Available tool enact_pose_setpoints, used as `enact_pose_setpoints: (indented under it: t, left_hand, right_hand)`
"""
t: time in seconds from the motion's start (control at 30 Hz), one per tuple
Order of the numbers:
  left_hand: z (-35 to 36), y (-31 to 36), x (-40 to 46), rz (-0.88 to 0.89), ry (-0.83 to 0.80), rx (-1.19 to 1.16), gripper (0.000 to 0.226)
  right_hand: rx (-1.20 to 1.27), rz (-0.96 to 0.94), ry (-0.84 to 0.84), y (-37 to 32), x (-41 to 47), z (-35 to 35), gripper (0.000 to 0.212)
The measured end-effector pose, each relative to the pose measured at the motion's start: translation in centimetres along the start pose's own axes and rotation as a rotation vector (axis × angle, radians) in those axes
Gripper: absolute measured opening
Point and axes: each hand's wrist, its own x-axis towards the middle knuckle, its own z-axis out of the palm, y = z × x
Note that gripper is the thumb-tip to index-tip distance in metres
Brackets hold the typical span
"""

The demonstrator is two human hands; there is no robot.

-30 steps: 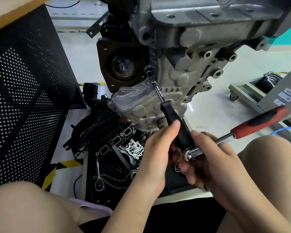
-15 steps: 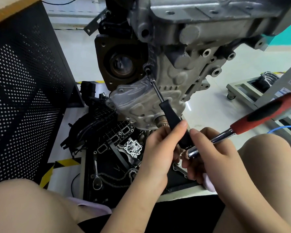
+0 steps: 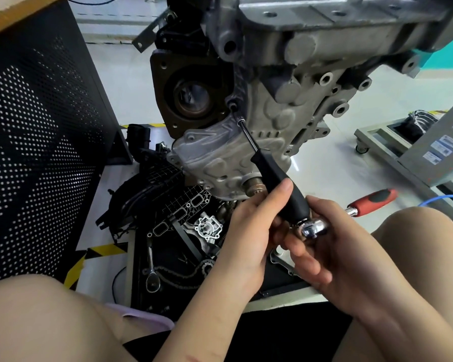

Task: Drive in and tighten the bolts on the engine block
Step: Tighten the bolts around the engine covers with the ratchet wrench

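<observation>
The grey engine block point(image 3: 285, 108) hangs above the floor, filling the upper middle. A black-handled driver extension point(image 3: 275, 176) slants up from my hands, its thin shaft point(image 3: 242, 126) ending at a bolt point(image 3: 232, 103) in the block's face. My left hand point(image 3: 249, 231) grips the black handle, thumb along it. A chrome ratchet head point(image 3: 314, 228) sits on the handle's end, and its red-and-black handle point(image 3: 373, 201) points right. My right hand point(image 3: 332, 244) holds the ratchet by its head, fingers curled beneath.
A black tray point(image 3: 141, 257) on the floor below the block holds a black plastic manifold point(image 3: 152, 189), a small pump part point(image 3: 209, 228), a chain and a spare ratchet point(image 3: 151, 270). A perforated black panel point(image 3: 37, 142) stands at left, a wheeled metal stand point(image 3: 403, 142) at right. My knees frame the bottom.
The ratchet's red handle has swung downward and toward me, from high at the right to lower near my right knee. The driver stays on the bolt.
</observation>
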Motion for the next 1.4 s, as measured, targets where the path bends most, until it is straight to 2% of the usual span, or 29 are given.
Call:
enact_pose_setpoints:
  t: [0.1, 0.23, 0.4, 0.57, 0.7, 1.0, 1.1, 1.17, 1.23, 1.33, 1.4]
  left_hand:
    - [-0.3, -0.3, 0.2, -0.009, -0.015, -0.005, 0.03]
    - [-0.2, -0.1, 0.0, 0.007, -0.025, -0.01, 0.034]
    - [-0.4, -0.5, 0.2, 0.046, 0.093, 0.057, 0.052]
    - [-0.5, -0.4, 0.0, 0.085, 0.017, 0.023, 0.044]
    - [-0.6, -0.3, 0.1, 0.024, -0.049, -0.01, 0.043]
    - [-0.5, -0.6, 0.6, -0.016, -0.047, 0.032, 0.039]
    - [-0.4, -0.6, 0.4, -0.014, -0.006, 0.037, 0.035]
    - [0.0, -0.4, 0.3, -0.02, 0.01, 0.05, 0.036]
    - [-0.1, -0.2, 0.4, -0.014, 0.035, 0.059, 0.062]
    - [0.2, 0.2, 0.2, 0.008, 0.036, 0.056, 0.06]
    - [0.4, 0.4, 0.0, 0.001, 0.034, 0.05, 0.05]
  right_hand:
    - [0.003, -0.004, 0.027, 0.0, 0.0, 0.2, 0.036]
    - [-0.26, -0.189, 0.199, 0.4, 0.0, 0.6, 0.046]
    - [-0.471, -0.38, 0.287, 0.5, -0.1, 1.0, 0.025]
    - [-0.272, -0.244, 0.174, 0.5, -0.2, 0.7, 0.03]
    - [-0.127, -0.121, 0.068, 0.4, -0.1, 0.2, 0.04]
    - [-0.211, -0.117, 0.074, 0.0, 0.0, -0.2, 0.046]
    - [-0.346, -0.212, 0.091, -0.3, -0.3, -0.2, 0.045]
    - [-0.481, -0.322, 0.141, -0.4, -0.5, -0.1, 0.033]
    - [-0.726, -0.476, 0.226, -0.5, -0.4, 0.0, 0.022]
    - [-0.931, -0.647, 0.282, -0.6, 0.0, 0.4, 0.028]
    - [-0.842, -0.752, 0.264, -0.5, 0.5, 1.2, 0.039]
